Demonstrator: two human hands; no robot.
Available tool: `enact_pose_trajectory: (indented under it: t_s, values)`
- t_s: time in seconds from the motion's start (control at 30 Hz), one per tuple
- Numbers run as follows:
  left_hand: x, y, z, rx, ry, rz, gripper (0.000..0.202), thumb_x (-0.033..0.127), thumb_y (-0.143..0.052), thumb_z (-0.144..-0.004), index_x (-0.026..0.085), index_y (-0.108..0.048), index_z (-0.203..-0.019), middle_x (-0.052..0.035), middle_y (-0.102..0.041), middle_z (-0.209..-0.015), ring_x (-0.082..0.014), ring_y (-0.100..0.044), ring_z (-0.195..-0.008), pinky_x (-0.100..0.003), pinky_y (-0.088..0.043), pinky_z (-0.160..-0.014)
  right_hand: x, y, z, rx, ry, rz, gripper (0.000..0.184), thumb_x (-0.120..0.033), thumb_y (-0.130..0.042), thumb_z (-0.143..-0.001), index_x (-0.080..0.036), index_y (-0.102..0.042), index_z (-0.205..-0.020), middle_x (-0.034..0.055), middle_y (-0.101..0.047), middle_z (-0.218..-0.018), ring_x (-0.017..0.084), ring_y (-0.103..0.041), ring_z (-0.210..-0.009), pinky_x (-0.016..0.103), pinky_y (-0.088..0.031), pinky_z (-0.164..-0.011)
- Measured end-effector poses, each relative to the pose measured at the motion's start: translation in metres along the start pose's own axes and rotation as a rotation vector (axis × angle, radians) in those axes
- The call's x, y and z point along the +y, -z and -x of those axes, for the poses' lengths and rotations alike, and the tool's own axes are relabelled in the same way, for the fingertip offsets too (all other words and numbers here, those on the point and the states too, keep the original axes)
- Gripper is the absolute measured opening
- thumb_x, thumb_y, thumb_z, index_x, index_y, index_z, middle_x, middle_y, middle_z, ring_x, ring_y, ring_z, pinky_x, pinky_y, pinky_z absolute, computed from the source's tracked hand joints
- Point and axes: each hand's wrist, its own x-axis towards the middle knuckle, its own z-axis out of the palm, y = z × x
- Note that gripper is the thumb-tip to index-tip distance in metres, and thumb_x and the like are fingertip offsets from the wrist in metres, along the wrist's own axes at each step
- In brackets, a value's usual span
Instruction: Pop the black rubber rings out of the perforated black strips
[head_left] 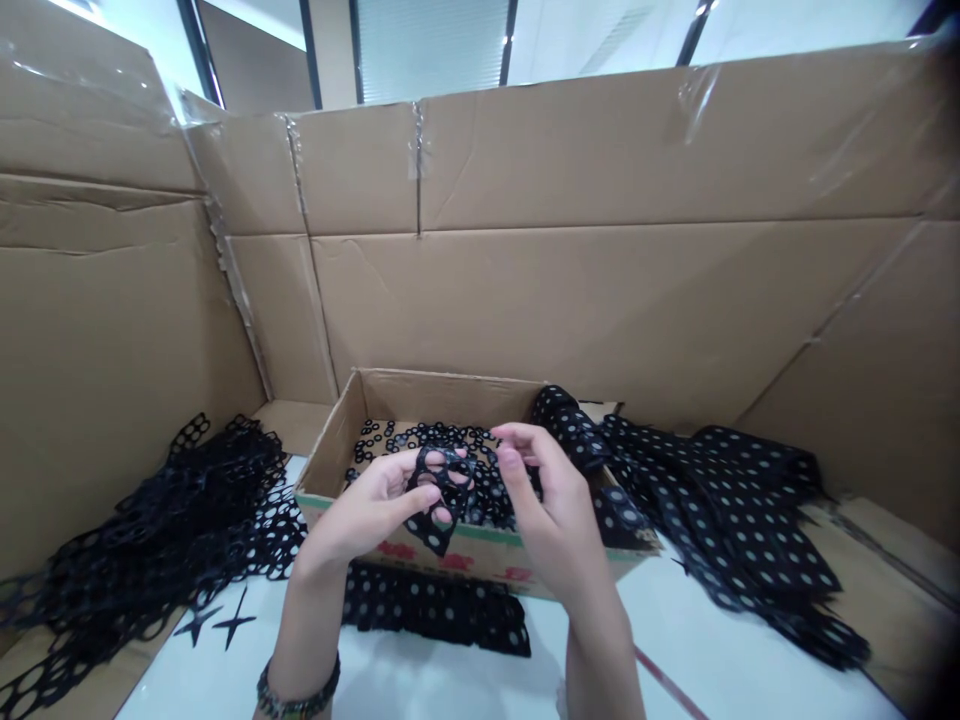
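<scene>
My left hand (382,500) is closed on a piece of black sheet with round holes (441,500), held over the near edge of an open cardboard box (442,383). Fingers show through its holes. To the right, my right hand (551,500) is curled, thumb and index fingertips close together. Whatever may be between them is too small to make out. It is apart from the sheet. Many small black rings (371,440) lie inside the box, below and behind both hands.
At left lies a heap of black holed sheets (157,530), with two black star-shaped scraps (234,622) nearby. Black dotted sheets (727,500) drape at right; a dotted strip (435,608) lies before the box. Tall cardboard walls (600,290) surround the white table (420,690).
</scene>
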Motion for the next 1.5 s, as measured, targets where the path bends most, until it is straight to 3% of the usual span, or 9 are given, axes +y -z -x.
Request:
enact_pose_trajectory:
  t_s: [0.33, 0.47, 0.57, 0.7, 0.83, 1.03, 1.23, 1.33, 1.5]
  values:
    - [-0.003, 0.000, -0.003, 0.154, 0.002, 0.157, 0.048, 0.030, -0.049, -0.085, 0.026, -0.036, -0.132, -0.0105, -0.060, -0.111, -0.0151, -0.063, -0.077, -0.022, -0.050, -0.063, -0.006, -0.008, 0.006, -0.242, -0.143, 0.069, 0.043, -0.049, -0.032, -0.088, -0.018, -0.041, -0.060, -0.0023, -0.044, -0.054, 0.010, -0.039, -0.052, 0.022, -0.025, -0.048]
    - [-0.004, 0.001, -0.003, 0.185, -0.083, 0.194, 0.058, 0.025, -0.054, -0.083, 0.029, -0.028, -0.135, -0.0087, -0.055, -0.120, -0.0173, -0.058, -0.097, -0.028, -0.047, -0.082, -0.007, -0.012, 0.007, -0.402, -0.086, 0.037, 0.034, -0.042, -0.044, -0.085, -0.018, -0.041, -0.061, -0.0042, -0.043, -0.053, 0.009, -0.036, -0.049, 0.021, -0.022, -0.047]
    - [-0.002, 0.000, -0.002, 0.169, -0.147, 0.081, 0.053, 0.021, -0.058, -0.080, 0.025, -0.039, -0.130, -0.0070, -0.053, -0.123, -0.0189, -0.049, -0.112, -0.030, -0.038, -0.095, -0.010, -0.020, 0.006, -0.308, -0.077, -0.179, 0.030, -0.037, -0.044, -0.086, -0.018, -0.042, -0.063, -0.0040, -0.041, -0.056, 0.009, -0.034, -0.052, 0.020, -0.024, -0.048]
    - [0.003, -0.004, -0.002, 0.114, -0.150, -0.143, 0.023, 0.028, -0.054, -0.082, 0.015, -0.063, -0.098, -0.0071, -0.064, -0.096, -0.0178, -0.057, -0.092, -0.029, -0.042, -0.087, -0.011, -0.031, 0.005, -0.089, -0.184, -0.478, 0.031, -0.041, -0.044, -0.085, -0.018, -0.042, -0.064, -0.0045, -0.037, -0.056, 0.007, -0.031, -0.049, 0.020, -0.026, -0.046]
    - [-0.001, -0.010, -0.006, 0.295, -0.222, -0.174, 0.021, 0.034, -0.052, -0.082, 0.015, -0.058, -0.080, -0.0006, -0.057, -0.069, -0.0111, -0.053, -0.065, -0.022, -0.045, -0.064, -0.012, -0.033, 0.005, -0.170, -0.147, -0.461, 0.033, -0.039, -0.039, -0.088, -0.017, -0.045, -0.064, -0.0035, -0.042, -0.056, 0.008, -0.034, -0.050, 0.020, -0.028, -0.047]
    - [-0.009, -0.012, -0.014, 0.394, -0.256, 0.277, 0.018, 0.032, -0.058, -0.079, 0.016, -0.056, -0.086, -0.0007, -0.055, -0.075, -0.0096, -0.052, -0.065, -0.019, -0.042, -0.058, -0.021, -0.028, 0.009, -0.461, 0.135, -0.104, 0.026, -0.025, -0.039, -0.089, -0.018, -0.055, -0.070, -0.0006, -0.056, -0.072, 0.012, -0.049, -0.070, 0.023, -0.034, -0.066]
    - [0.004, 0.004, -0.004, 0.324, -0.368, 0.914, 0.018, 0.025, -0.047, -0.083, 0.017, -0.049, -0.067, 0.0016, -0.049, -0.067, -0.0099, -0.051, -0.065, -0.024, -0.045, -0.065, -0.011, -0.025, 0.010, -0.665, -0.011, -0.086, 0.029, -0.029, -0.034, -0.090, -0.021, -0.062, -0.087, -0.0006, -0.063, -0.077, 0.015, -0.056, -0.078, 0.028, -0.039, -0.074]
    - [0.002, 0.018, 0.002, 0.419, -0.410, 0.924, 0.024, 0.027, -0.038, -0.086, 0.017, -0.046, -0.065, 0.0011, -0.050, -0.069, -0.0082, -0.046, -0.054, -0.021, -0.042, -0.054, -0.006, -0.015, 0.009, -0.685, -0.034, -0.113, 0.029, -0.031, -0.035, -0.090, -0.023, -0.059, -0.104, 0.0007, -0.065, -0.088, 0.016, -0.057, -0.087, 0.030, -0.039, -0.080]
    - [-0.009, 0.036, 0.007, 0.505, -0.488, 0.915, 0.016, 0.026, -0.040, -0.084, 0.019, -0.046, -0.070, 0.0055, -0.044, -0.058, -0.0050, -0.033, -0.038, -0.016, -0.028, -0.037, 0.002, -0.002, 0.004, -0.520, -0.084, -0.078, 0.034, -0.035, -0.031, -0.092, -0.020, -0.060, -0.081, -0.0010, -0.062, -0.075, 0.014, -0.057, -0.075, 0.026, -0.039, -0.073]
